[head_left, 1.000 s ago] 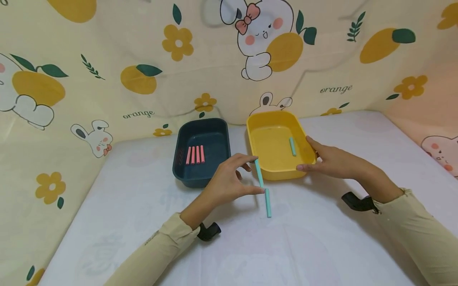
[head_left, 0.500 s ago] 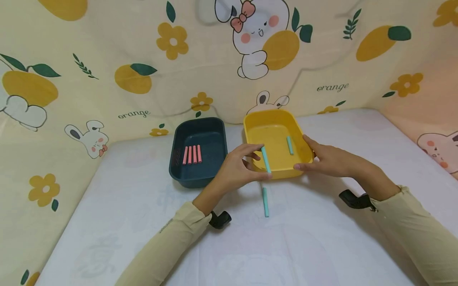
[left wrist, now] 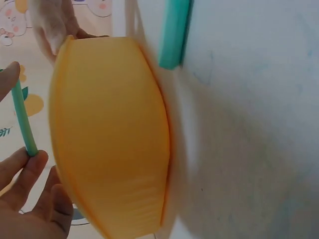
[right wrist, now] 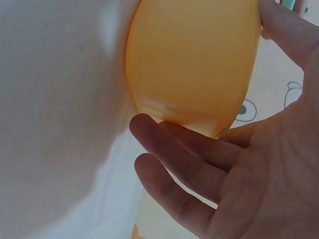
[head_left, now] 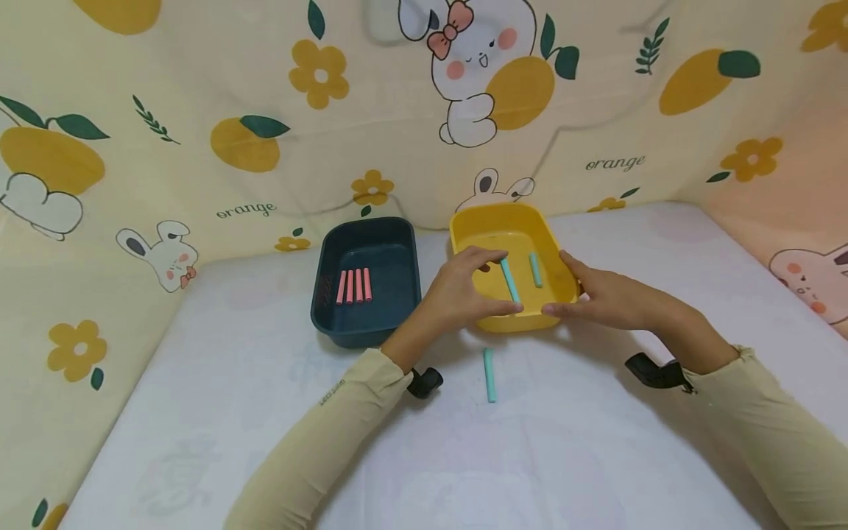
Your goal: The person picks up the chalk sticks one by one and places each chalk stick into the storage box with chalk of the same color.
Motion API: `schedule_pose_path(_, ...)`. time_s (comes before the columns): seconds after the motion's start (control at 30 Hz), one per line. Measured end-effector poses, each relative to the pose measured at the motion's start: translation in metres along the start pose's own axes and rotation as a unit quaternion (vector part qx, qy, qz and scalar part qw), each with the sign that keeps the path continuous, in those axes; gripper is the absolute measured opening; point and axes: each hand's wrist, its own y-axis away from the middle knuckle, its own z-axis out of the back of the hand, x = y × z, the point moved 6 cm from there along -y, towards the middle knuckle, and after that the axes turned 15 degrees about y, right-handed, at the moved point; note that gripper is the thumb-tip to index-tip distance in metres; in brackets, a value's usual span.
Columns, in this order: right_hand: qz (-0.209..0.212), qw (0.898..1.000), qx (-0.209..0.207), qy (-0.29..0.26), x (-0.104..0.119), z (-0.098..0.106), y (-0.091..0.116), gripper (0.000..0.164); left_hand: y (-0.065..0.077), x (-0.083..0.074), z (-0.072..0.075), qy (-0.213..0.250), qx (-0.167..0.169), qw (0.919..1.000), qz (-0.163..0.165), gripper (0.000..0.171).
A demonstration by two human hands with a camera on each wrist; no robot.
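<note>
My left hand (head_left: 457,291) pinches a teal chalk stick (head_left: 510,281) (left wrist: 24,119) end to end between thumb and fingertips, over the left half of the yellow box (head_left: 513,324) (left wrist: 109,134). Inside that box lies another teal chalk stick (head_left: 536,270), to the right of the held one. With thumb at the front wall and fingers at the right side, my right hand (head_left: 616,298) (right wrist: 239,174) holds the box's near right corner; its lower fingers hang off the wall in the right wrist view. A third teal chalk stick (head_left: 489,375) (left wrist: 175,35) lies on the table in front.
Left of the yellow box stands a dark blue box (head_left: 364,336) with several pink chalk sticks (head_left: 358,285) in a row. Both boxes sit near the back of the white-covered table (head_left: 424,464), close to a printed cloth backdrop (head_left: 397,118).
My left hand has carried its teal chalk stick right and farther back, from above the table in front to over the yellow box. The right hand stays at the box's corner.
</note>
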Motion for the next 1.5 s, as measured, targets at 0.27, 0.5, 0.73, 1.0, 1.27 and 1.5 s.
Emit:
schedule_pose_path(0.27, 0.001, 1.000, 0.001, 0.010, 0.002, 0.001, -0.003, 0.110, -0.021, 0.009, 0.000, -0.038, 0.002, 0.9993, 0.005, 0.080)
schedule_pose_path(0.5, -0.005, 1.000, 0.008, 0.009, -0.001, -0.001, -0.002, 0.110, -0.036, 0.017, -0.001, -0.038, 0.010, 0.9992, 0.006, 0.079)
schedule_pose_path(0.73, -0.001, 1.000, 0.007, 0.011, -0.002, 0.000, -0.004, 0.109, -0.049, 0.023, -0.008, -0.072, 0.047, 0.9963, 0.006, 0.082)
schedule_pose_path(1.0, -0.002, 1.000, 0.010, 0.003, -0.002, 0.000, -0.003, 0.109, -0.062, 0.014, -0.016, -0.171, 0.104, 0.9797, -0.007, 0.084)
schedule_pose_path(1.27, 0.002, 1.000, 0.010, 0.003, -0.001, -0.001, -0.004, 0.108, -0.077, 0.030, -0.021, -0.220, 0.144, 0.9640, 0.041, 0.082)
schedule_pose_path(1.5, 0.006, 1.000, 0.007, -0.003, 0.001, -0.002, -0.003, 0.107, -0.088, 0.031, -0.031, -0.221, 0.178, 0.9565, 0.069, 0.079)
